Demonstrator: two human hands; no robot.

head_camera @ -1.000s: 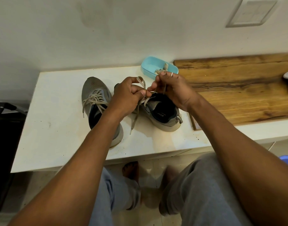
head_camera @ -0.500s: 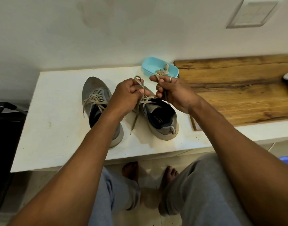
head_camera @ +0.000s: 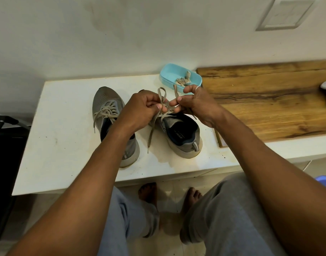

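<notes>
Hands (head_camera: 142,108) (head_camera: 199,104) on laces (head_camera: 163,93), shoe (head_camera: 182,133) toe hidden

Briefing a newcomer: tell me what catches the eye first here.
Both hands meet over a grey shoe on the white table: the left hand pinches a loop of its lace, the right hand the other strand. A second shoe stands left; a light blue tray sits behind.

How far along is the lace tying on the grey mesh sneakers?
Done: the grey mesh sneaker under the hands looks laced. In hand: the left hand pinches a loop of its beige lace; the right hand pinches the other strand. Left: no bow pulled tight yet, one lace end trails on the white table; laces of the second grey sneaker lie loose.
</notes>
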